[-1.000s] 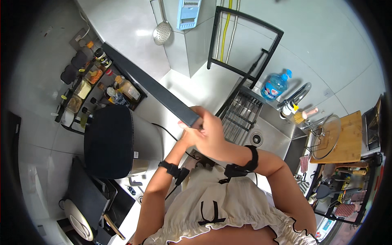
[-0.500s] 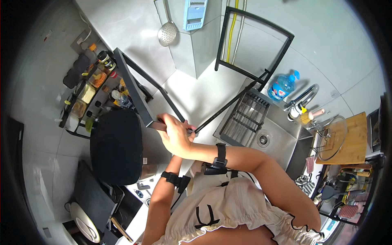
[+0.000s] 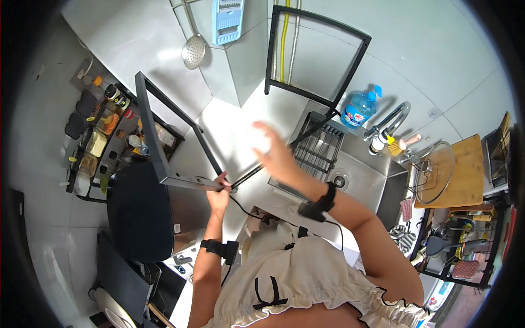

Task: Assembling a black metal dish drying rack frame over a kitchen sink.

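Note:
A black metal frame [image 3: 152,131] stands tilted over the white counter, its flat bars joined at corners. A second rectangular black end frame [image 3: 350,76] leans by the far wall, and a thin black bar runs between the two. My left hand [image 3: 217,197] is closed round the near lower corner of the left frame, where a flat bar with screw holes ends. My right hand [image 3: 278,158] is in the air over the counter, off the frame, somewhat blurred. Its fingers are apart and nothing shows in them.
On the right is a steel sink [image 3: 361,180] with a dark drain basket [image 3: 317,147], a blue soap bottle [image 3: 358,112] and a tap [image 3: 402,115]. A black-topped bin-like box [image 3: 136,213] stands left, beside a spice rack [image 3: 101,147]. A skimmer [image 3: 193,52] hangs behind.
My right hand has let go of the frame's corner and moved right and away over the counter. My left hand stays on the corner. The whole view has shifted slightly.

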Demonstrator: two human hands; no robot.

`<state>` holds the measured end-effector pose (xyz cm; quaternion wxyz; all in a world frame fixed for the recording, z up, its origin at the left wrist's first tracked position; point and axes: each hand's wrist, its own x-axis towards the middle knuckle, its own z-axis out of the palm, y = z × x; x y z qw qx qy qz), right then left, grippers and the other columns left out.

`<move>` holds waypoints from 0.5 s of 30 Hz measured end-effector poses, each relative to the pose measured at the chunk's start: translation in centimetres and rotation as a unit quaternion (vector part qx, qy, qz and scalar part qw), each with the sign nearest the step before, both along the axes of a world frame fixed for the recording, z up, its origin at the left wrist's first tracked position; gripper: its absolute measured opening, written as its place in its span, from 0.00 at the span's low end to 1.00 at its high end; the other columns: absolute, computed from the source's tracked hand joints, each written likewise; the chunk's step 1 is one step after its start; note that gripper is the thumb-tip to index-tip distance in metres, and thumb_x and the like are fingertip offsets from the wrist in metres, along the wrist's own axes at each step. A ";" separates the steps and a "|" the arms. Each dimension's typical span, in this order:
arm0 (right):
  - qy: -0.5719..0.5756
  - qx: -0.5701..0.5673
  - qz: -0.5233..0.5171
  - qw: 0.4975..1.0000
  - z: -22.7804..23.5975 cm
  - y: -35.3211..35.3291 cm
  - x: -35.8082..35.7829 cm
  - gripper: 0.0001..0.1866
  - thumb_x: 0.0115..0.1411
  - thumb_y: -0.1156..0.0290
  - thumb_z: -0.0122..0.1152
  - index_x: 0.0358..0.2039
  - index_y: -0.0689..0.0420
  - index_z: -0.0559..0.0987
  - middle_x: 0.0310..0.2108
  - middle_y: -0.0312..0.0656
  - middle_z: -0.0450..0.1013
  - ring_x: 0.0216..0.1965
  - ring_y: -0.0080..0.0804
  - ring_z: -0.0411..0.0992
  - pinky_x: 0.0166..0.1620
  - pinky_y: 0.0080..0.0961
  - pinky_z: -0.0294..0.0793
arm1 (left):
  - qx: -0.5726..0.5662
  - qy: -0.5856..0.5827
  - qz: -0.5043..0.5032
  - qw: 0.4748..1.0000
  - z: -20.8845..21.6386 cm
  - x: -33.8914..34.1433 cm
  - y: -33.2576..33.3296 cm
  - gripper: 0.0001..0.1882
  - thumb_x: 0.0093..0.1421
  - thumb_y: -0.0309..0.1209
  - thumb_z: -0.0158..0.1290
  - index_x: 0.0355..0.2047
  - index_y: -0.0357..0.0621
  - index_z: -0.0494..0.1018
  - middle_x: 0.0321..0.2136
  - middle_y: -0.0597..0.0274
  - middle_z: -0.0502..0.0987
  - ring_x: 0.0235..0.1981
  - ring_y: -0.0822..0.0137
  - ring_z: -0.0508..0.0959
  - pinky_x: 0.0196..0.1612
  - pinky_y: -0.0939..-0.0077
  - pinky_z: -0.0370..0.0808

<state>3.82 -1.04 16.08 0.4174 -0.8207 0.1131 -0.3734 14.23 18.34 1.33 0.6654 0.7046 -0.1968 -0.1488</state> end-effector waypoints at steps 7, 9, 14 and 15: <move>0.158 -0.204 -0.328 0.909 -8.1 -21.0 -9.4 0.33 0.48 0.71 0.61 0.53 0.67 0.60 0.48 0.58 0.64 0.51 0.54 0.61 0.55 0.41 0.58 | 0.038 0.015 0.011 0.999 2.0 0.7 0.3 0.08 0.38 0.12 0.45 0.17 0.37 0.68 0.40 0.49 0.76 0.40 0.65 0.75 0.44 0.75 0.68; 0.322 -0.071 -0.375 0.866 -8.4 -22.9 -9.9 0.37 0.46 0.71 0.62 0.55 0.68 0.57 0.49 0.62 0.61 0.53 0.56 0.59 0.54 0.44 0.59 | 0.038 0.019 0.017 0.999 2.1 0.8 0.4 0.08 0.37 0.12 0.45 0.17 0.37 0.68 0.39 0.49 0.76 0.40 0.65 0.75 0.44 0.75 0.69; 0.169 -0.100 -0.429 0.882 -4.6 -30.7 -6.6 0.41 0.47 0.66 0.62 0.55 0.75 0.53 0.51 0.67 0.59 0.54 0.60 0.58 0.55 0.43 0.59 | 0.027 0.057 0.015 0.998 3.2 0.6 0.1 0.08 0.36 0.11 0.44 0.16 0.37 0.66 0.38 0.48 0.76 0.41 0.63 0.75 0.43 0.74 0.69; 0.148 -0.056 -0.442 0.883 -2.8 -33.2 -5.9 0.41 0.47 0.66 0.62 0.54 0.76 0.54 0.50 0.67 0.60 0.54 0.60 0.58 0.56 0.41 0.59 | 0.017 0.059 0.012 0.998 2.8 0.7 0.1 0.09 0.35 0.11 0.43 0.16 0.38 0.65 0.39 0.48 0.76 0.41 0.62 0.75 0.42 0.74 0.69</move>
